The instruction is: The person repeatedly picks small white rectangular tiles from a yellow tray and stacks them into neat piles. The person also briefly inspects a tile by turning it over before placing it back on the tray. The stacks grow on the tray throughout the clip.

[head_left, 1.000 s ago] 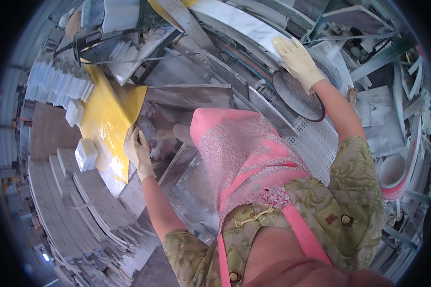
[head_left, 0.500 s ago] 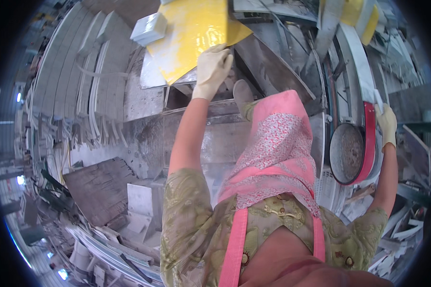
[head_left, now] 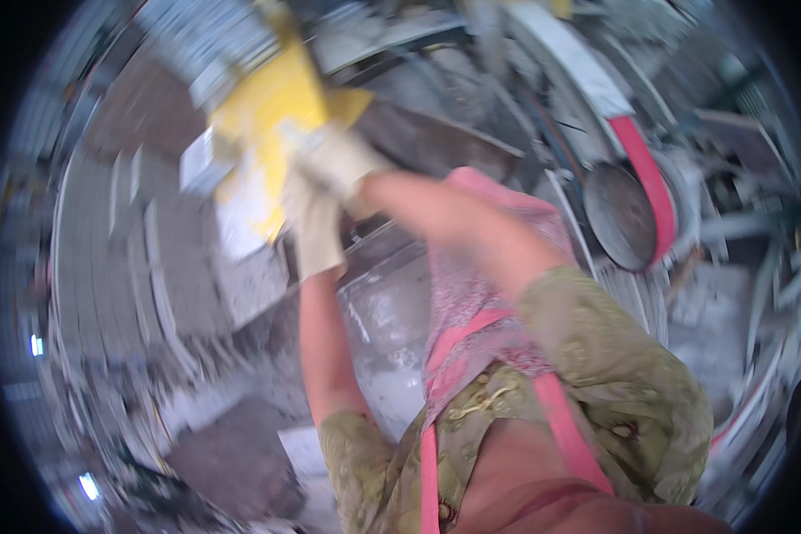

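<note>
Both my hands wear cream gloves and meet at the near edge of a glossy yellow sheet (head_left: pixel 285 89). My left hand (head_left: pixel 311 227) reaches up beside the sheet's lower corner, its fingers partly covered by the other hand. My right hand (head_left: pixel 340 165) crosses over from the right and is smeared by motion. A small pale shape (head_left: pixel 295 138) shows at its fingertips, too blurred to name. Whether either hand grips anything is unclear. A white block-like stack (head_left: pixel 206 163) rests at the sheet's left edge.
Stacked grey slabs (head_left: pixel 107 258) fill the left side. On the right, a red and white band (head_left: pixel 645 178) curves around a round metal wheel (head_left: pixel 616 216). More grey blocks (head_left: pixel 209 36) stand at the far left. A dark board (head_left: pixel 236 454) lies at the lower left.
My right hand has swung from the band on the right across to the yellow sheet, beside my left hand. The whole view has shifted and turned.
</note>
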The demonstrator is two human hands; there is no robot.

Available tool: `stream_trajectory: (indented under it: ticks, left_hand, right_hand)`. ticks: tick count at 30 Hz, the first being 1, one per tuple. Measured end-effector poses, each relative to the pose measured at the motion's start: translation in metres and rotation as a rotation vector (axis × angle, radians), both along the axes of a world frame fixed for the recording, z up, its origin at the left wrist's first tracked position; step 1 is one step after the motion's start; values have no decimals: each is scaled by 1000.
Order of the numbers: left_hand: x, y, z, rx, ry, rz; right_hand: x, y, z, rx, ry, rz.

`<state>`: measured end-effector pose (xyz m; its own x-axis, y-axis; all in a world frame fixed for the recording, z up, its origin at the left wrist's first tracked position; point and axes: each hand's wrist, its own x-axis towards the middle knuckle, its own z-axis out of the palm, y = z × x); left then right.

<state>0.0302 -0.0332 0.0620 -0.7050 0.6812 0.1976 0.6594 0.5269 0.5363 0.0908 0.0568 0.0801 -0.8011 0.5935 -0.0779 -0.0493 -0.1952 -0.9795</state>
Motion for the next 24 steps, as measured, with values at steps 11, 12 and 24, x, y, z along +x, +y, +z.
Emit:
stream_trajectory:
  ticks: [11, 12, 24]
  left_hand:
    - [-15, -12, -58, 807, -484, 294]
    - [-25, -11, -69, 708, -374, 311]
    - [-18, -14, -74, 655, -208, 409]
  right_hand:
    - [119, 66, -13, 1102, 114, 36]
    - [156, 95, -11, 1010, 92, 27]
    - [418, 253, -52, 1474, -1229, -321]
